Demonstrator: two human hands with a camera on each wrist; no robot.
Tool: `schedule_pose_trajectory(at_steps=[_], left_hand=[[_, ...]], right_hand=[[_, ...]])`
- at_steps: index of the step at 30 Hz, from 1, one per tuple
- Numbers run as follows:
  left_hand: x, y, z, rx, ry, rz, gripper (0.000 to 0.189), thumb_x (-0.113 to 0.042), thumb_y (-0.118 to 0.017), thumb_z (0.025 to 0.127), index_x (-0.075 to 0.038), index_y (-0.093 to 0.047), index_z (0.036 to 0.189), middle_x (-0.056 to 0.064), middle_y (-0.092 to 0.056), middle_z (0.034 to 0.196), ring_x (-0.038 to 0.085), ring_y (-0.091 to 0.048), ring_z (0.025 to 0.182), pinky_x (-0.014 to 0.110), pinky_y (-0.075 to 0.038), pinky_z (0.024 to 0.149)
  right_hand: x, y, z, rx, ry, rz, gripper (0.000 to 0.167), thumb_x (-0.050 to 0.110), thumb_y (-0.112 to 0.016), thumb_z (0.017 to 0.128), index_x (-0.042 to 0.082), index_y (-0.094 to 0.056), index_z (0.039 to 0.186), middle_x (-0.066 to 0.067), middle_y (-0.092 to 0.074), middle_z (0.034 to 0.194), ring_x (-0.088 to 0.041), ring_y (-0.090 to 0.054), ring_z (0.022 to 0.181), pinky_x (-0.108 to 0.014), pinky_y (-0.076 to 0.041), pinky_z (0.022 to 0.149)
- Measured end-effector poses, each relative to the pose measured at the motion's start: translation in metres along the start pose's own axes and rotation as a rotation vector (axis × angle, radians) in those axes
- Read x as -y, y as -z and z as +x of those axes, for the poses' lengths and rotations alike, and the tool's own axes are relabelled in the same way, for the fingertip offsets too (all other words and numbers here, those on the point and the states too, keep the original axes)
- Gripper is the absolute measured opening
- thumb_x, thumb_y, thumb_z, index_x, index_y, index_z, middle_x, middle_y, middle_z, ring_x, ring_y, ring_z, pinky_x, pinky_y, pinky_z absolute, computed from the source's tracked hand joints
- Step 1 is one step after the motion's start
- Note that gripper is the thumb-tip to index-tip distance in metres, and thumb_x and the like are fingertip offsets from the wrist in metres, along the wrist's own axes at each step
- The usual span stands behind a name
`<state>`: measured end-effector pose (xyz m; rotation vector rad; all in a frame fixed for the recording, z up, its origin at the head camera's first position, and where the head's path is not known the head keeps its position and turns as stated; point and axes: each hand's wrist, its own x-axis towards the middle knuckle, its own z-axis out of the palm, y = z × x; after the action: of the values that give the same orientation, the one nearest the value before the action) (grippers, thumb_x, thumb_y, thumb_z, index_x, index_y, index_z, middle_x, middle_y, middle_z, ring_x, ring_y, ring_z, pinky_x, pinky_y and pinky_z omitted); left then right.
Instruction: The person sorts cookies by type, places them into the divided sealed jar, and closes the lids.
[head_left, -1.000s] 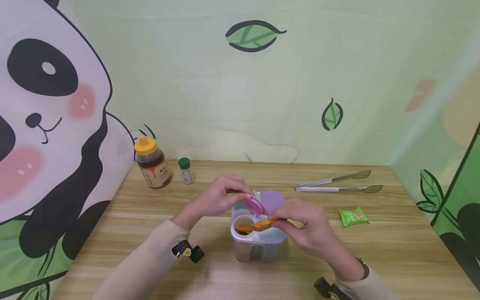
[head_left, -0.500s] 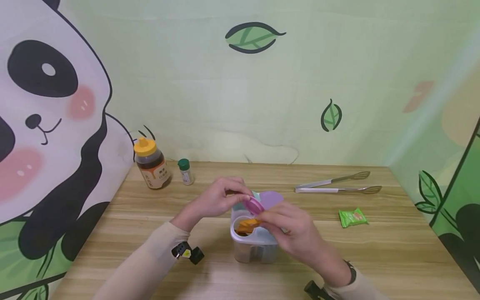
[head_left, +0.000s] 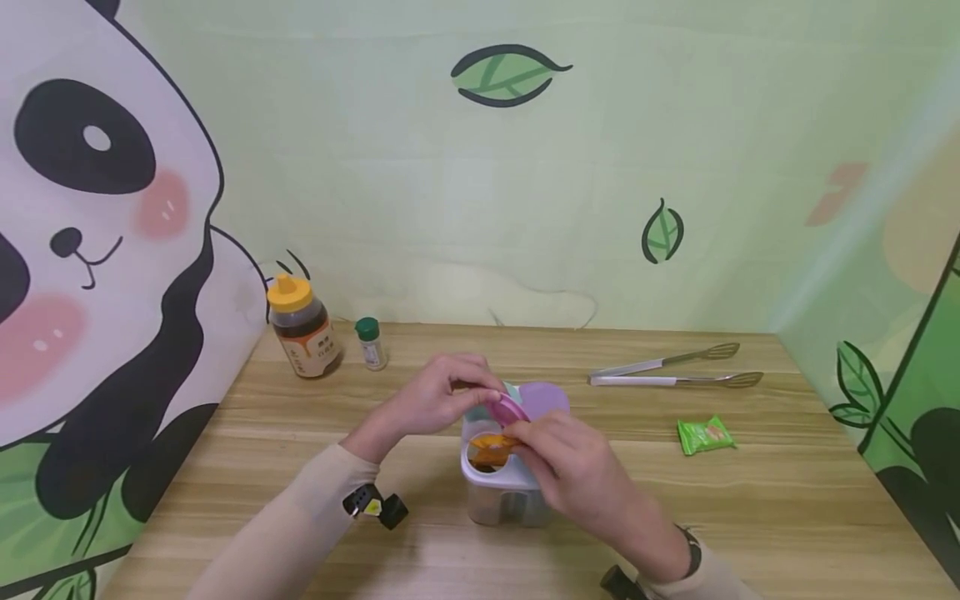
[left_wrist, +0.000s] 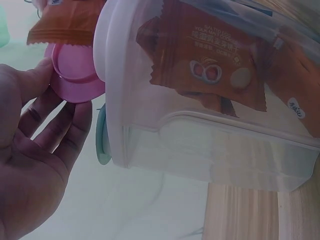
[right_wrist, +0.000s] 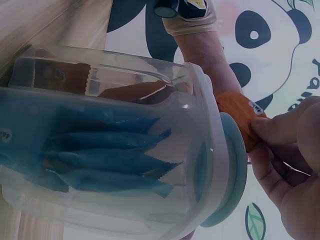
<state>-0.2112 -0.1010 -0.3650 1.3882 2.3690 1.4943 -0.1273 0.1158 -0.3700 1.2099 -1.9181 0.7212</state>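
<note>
A clear storage box (head_left: 504, 505) with a white top stands before me on the wooden table. My left hand (head_left: 442, 393) holds up its round pink lid (head_left: 508, 409), thumb on one side and fingers behind. Between thumb and fingers of my right hand (head_left: 577, 467) is an orange snack packet (head_left: 491, 448), at the uncovered round opening. More orange packets (left_wrist: 207, 55) lie inside the box, seen through its wall in the left wrist view. Blue packets (right_wrist: 115, 160) fill another compartment in the right wrist view, beneath a light-blue lid (right_wrist: 234, 170). Purple (head_left: 546, 400) and teal lids sit at the back.
A honey bottle (head_left: 306, 337) with a yellow cap and a small green-capped shaker (head_left: 371, 343) stand back left. Whisk-ended metal tongs (head_left: 667, 379) lie back right, with a green snack packet (head_left: 707, 435) nearer. A printed cloth backdrop rises behind the table.
My right hand has moved left with the orange packet, bringing it over the round opening. The left hand has stayed in place holding the pink lid up.
</note>
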Motion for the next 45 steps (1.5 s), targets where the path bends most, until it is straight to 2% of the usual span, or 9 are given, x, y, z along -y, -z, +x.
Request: schedule_pose_trajectory(at_steps=[3,7,12,16,21,31,36,39,45], left_hand=[[0.0,0.0,0.0,-0.003,0.003,0.0,0.012,-0.006,-0.065,0.093,-0.007,-0.076,0.095,0.0,-0.066,0.084,0.01,-0.056,0.074,0.024,-0.053,0.066],[-0.001,0.0,0.0,-0.005,0.002,-0.003,0.012,-0.006,-0.065,0.093,-0.007,-0.076,0.095,0.001,-0.067,0.084,0.01,-0.057,0.074,0.024,-0.053,0.066],[0.0,0.0,0.0,-0.006,-0.001,0.004,0.012,-0.006,-0.064,0.093,-0.007,-0.076,0.096,0.001,-0.066,0.084,0.01,-0.057,0.075,0.025,-0.054,0.067],[0.0,0.0,0.0,-0.006,-0.006,0.007,0.012,-0.007,-0.064,0.093,-0.007,-0.076,0.096,0.001,-0.066,0.084,0.01,-0.057,0.075,0.025,-0.053,0.066],[0.0,0.0,0.001,0.0,-0.008,0.008,0.012,-0.007,-0.064,0.093,-0.007,-0.076,0.096,0.001,-0.067,0.085,0.01,-0.057,0.075,0.025,-0.053,0.066],[0.001,0.0,0.001,-0.007,-0.021,0.01,0.012,-0.006,-0.064,0.093,-0.006,-0.076,0.096,0.001,-0.066,0.083,0.009,-0.057,0.075,0.028,-0.054,0.066],[0.003,-0.002,0.001,-0.022,-0.033,0.023,0.011,-0.007,-0.065,0.092,-0.007,-0.077,0.095,0.0,-0.066,0.081,0.007,-0.056,0.074,0.024,-0.052,0.065],[0.004,-0.004,0.001,-0.025,-0.049,0.026,0.011,-0.006,-0.066,0.092,-0.007,-0.077,0.095,0.001,-0.066,0.081,0.007,-0.056,0.073,0.023,-0.051,0.064],[0.002,-0.003,0.002,-0.025,-0.058,0.028,0.012,-0.005,-0.065,0.092,-0.007,-0.076,0.094,0.001,-0.066,0.081,0.008,-0.056,0.074,0.023,-0.051,0.064]], right_hand=[[0.002,-0.002,0.0,0.001,0.003,-0.029,0.017,0.003,-0.072,0.082,0.002,-0.07,0.099,-0.003,-0.071,0.083,-0.013,-0.063,0.071,-0.017,-0.053,0.064],[0.005,-0.004,0.0,0.018,0.027,-0.085,0.01,0.006,-0.064,0.09,0.004,-0.072,0.096,-0.003,-0.071,0.085,-0.014,-0.063,0.074,-0.019,-0.054,0.068],[0.01,-0.008,-0.001,0.061,0.032,-0.14,0.02,0.006,-0.053,0.096,0.006,-0.074,0.094,-0.001,-0.07,0.09,-0.014,-0.063,0.078,-0.02,-0.055,0.07],[0.013,-0.011,0.0,0.088,0.042,-0.168,0.02,-0.001,-0.055,0.088,0.006,-0.073,0.092,0.0,-0.068,0.089,-0.015,-0.063,0.08,-0.023,-0.055,0.073],[0.015,-0.014,0.001,0.112,0.047,-0.21,0.029,-0.009,-0.052,0.076,0.007,-0.072,0.09,0.001,-0.068,0.088,-0.015,-0.062,0.081,-0.023,-0.054,0.075],[0.017,-0.016,0.006,0.203,0.041,-0.262,0.036,-0.012,-0.057,0.065,0.008,-0.073,0.091,0.001,-0.069,0.09,-0.016,-0.061,0.085,-0.025,-0.053,0.08],[0.018,-0.022,0.008,0.338,0.078,-0.373,0.031,-0.008,-0.063,0.068,0.012,-0.073,0.09,0.004,-0.069,0.089,-0.015,-0.062,0.087,-0.025,-0.05,0.087],[0.02,-0.024,0.01,0.427,0.099,-0.459,0.022,-0.001,-0.069,0.071,0.013,-0.073,0.088,0.004,-0.069,0.087,-0.015,-0.059,0.083,-0.025,-0.048,0.084],[0.021,-0.023,0.014,0.493,0.092,-0.52,0.019,0.003,-0.071,0.073,0.013,-0.073,0.088,0.004,-0.069,0.087,-0.016,-0.054,0.077,-0.025,-0.046,0.076]])
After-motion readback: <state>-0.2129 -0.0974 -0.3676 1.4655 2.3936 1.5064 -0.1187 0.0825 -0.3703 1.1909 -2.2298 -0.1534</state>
